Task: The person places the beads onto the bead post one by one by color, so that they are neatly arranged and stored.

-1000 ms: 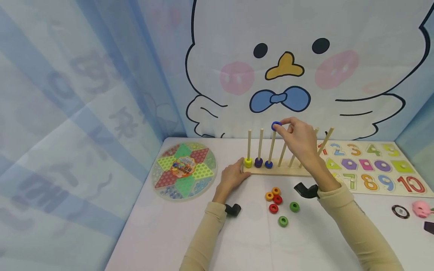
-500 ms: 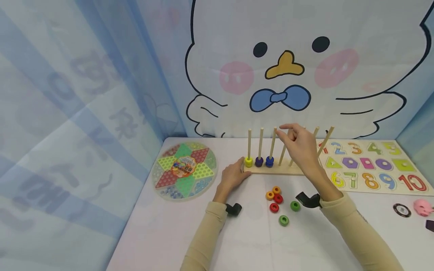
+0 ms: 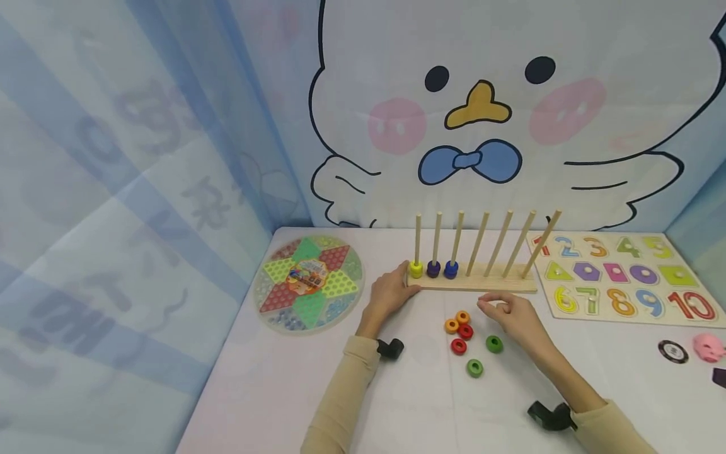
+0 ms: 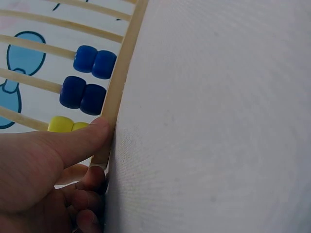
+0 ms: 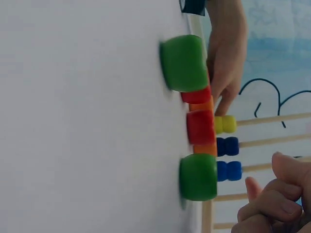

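Observation:
My left hand [image 3: 388, 293] grips the left end of a wooden bead rack [image 3: 482, 284] with several upright pegs. In the left wrist view its thumb lies along the base's edge beside the yellow beads [image 4: 60, 124]. Two beads each of yellow, dark purple [image 3: 433, 269] and blue [image 3: 450, 270] sit on the three leftmost pegs; the other pegs are bare. My right hand [image 3: 516, 321] hovers in front of the rack, fingers loosely bent and holding nothing. Nearest to it is a green bead [image 3: 494, 343]. Two orange beads [image 3: 462, 317], two red beads [image 3: 459, 346] and another green bead [image 3: 474, 368] lie loose.
A round Chinese checkers board [image 3: 309, 284] lies to the left. Behind my right hand is a number and shape puzzle board [image 3: 629, 274]. A black-and-white disc [image 3: 673, 352] and a pink pig figure [image 3: 708, 348] are at the right edge. A printed curtain [image 3: 482, 189] hangs behind the table.
The right hand let a second blue bead go onto the third peg, and the bead slid to the bottom. That hand then came down toward the loose beads. The left hand stayed put.

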{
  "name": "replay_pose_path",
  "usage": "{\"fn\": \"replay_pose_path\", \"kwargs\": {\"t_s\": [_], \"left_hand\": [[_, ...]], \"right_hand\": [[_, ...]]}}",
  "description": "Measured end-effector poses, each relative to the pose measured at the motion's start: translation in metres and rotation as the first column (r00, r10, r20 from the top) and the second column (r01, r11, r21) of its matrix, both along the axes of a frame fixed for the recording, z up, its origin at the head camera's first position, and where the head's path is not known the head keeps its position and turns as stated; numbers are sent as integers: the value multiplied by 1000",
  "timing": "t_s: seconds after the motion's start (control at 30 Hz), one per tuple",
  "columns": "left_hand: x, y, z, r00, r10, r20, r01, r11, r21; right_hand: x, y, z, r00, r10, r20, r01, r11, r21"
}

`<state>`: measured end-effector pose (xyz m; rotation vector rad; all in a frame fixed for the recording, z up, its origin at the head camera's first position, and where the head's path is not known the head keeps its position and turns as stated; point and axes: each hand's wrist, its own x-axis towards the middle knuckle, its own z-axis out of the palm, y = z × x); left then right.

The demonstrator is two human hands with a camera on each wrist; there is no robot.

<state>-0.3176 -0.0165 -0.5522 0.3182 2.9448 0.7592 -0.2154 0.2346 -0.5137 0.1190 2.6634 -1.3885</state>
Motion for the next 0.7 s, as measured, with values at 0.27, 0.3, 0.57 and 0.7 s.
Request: {"fn": "replay_pose_path", "kwargs": {"t_s": [0.27,0.3,0.57,0.7], "left_hand": [[0,0,1,1000,-8,12,8,1000,6],[0,0,1,1000,-9,11,9,1000,7],[0,0,0,1000,0,20,0,1000,9],[0,-1,0,1000,-6,26,5,1000,14]], "right_hand": [[36,19,-24,989,82,126,-59,982,-177],[39,20,-25,988,81,129,-56,980,-190],[47,19,-28,995,86,44,-83,994,-67],[41,11,-24,996,86,26,-86,996,14]]}}
